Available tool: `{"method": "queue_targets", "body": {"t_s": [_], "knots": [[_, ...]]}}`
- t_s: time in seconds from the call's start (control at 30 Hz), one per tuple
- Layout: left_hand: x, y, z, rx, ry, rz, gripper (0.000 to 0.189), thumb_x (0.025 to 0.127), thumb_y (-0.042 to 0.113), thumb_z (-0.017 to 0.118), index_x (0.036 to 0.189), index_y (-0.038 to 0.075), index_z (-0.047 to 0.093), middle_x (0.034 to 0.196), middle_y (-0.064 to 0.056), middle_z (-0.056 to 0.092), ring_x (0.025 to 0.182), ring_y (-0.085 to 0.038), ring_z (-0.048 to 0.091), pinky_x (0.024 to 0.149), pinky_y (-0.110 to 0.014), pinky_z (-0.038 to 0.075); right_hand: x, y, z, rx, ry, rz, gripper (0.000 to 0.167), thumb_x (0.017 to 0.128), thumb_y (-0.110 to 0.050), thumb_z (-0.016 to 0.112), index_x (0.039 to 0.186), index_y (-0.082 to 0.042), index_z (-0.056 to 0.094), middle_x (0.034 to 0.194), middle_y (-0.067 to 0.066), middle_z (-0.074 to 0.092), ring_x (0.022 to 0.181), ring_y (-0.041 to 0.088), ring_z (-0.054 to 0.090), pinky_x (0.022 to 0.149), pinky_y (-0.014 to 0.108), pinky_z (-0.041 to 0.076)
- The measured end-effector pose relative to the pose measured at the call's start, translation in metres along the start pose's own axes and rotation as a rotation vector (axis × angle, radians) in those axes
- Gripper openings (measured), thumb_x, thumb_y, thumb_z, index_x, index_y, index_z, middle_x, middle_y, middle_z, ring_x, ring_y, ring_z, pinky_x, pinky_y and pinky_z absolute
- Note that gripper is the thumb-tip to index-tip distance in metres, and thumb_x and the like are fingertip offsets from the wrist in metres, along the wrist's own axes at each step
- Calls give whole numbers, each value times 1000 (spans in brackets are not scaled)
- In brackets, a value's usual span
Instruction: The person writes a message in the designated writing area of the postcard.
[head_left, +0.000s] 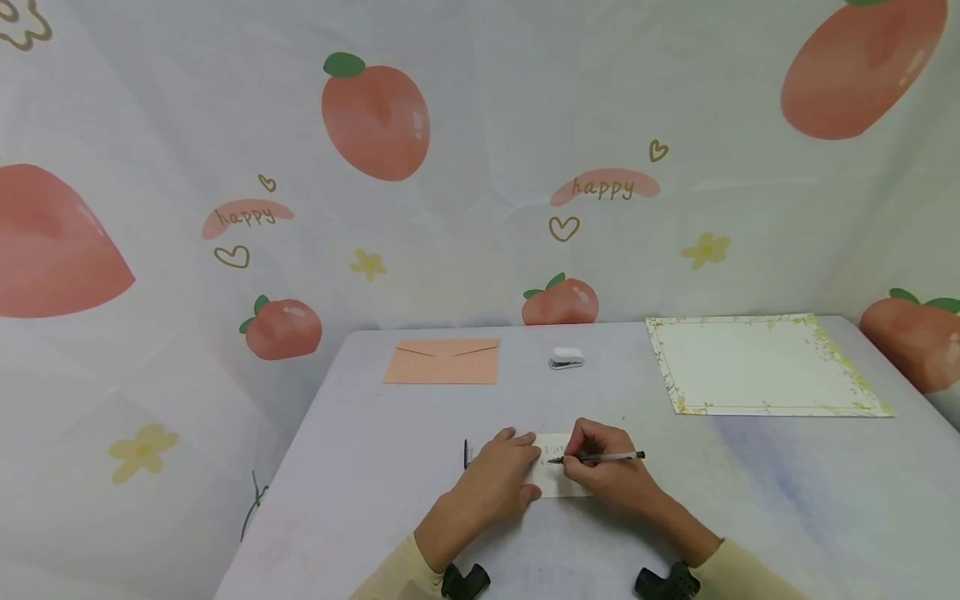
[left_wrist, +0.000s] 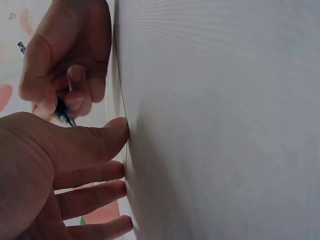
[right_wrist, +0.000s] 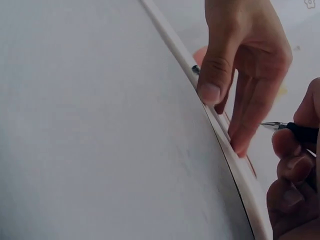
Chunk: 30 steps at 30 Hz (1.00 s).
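On the table lies a small cream sheet of paper (head_left: 555, 482) with a few lines of handwriting near its top. My left hand (head_left: 501, 473) rests on the left part of the sheet, fingers spread, covering much of it. In the left wrist view, the thumb (left_wrist: 107, 140) and fingertips touch down along the surface. My right hand (head_left: 609, 467) pinches a pen (head_left: 618, 456) with a clear barrel and dark grip, its tip at the writing. The metal tip of the pen (right_wrist: 274, 125) shows in the right wrist view. A thin black object (head_left: 466, 454) stands out just left of my left hand.
An orange envelope (head_left: 442, 367) lies at the back left of the white table (head_left: 360, 433). A small white stapler (head_left: 566, 358) is at the back middle. At the back right lies a large sheet with a floral border (head_left: 772, 367). A fruit-printed cloth (head_left: 465, 167) hangs behind.
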<state>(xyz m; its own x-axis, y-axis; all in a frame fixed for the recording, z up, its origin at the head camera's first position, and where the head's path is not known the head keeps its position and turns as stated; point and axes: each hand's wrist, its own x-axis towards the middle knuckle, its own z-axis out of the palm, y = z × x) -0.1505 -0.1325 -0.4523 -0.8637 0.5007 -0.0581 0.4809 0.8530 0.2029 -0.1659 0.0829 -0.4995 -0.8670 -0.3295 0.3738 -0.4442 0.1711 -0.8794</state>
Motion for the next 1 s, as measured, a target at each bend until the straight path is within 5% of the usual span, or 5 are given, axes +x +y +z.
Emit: {"method": "queue_targets", "body": {"t_s": [0.27, 0.67, 1.0], "knots": [[18, -35, 56, -2, 93, 67, 54, 90, 37, 91, 136, 12, 76, 152, -5, 69, 141, -39, 64, 118, -48, 55, 0, 4, 7, -75, -68, -8, 34, 81, 8, 76, 83, -23, 64, 71, -14, 64, 65, -1, 53, 55, 17, 43], [17, -33, 54, -33, 95, 60, 55, 89, 34, 93, 135, 10, 76, 151, -9, 70, 140, -42, 64, 117, -51, 55, 0, -1, 10, -174, -83, -55, 31, 81, 4, 78, 82, -23, 63, 72, -21, 59, 66, -4, 52, 56, 17, 42], [9, -19, 30, -2, 78, 56, 54, 88, 34, 93, 133, 9, 77, 148, -8, 72, 137, -40, 66, 113, -49, 58, -2, 2, 10, -161, -64, -76, 32, 80, 3, 78, 81, -25, 63, 72, -21, 60, 67, -4, 52, 56, 16, 42]]}}
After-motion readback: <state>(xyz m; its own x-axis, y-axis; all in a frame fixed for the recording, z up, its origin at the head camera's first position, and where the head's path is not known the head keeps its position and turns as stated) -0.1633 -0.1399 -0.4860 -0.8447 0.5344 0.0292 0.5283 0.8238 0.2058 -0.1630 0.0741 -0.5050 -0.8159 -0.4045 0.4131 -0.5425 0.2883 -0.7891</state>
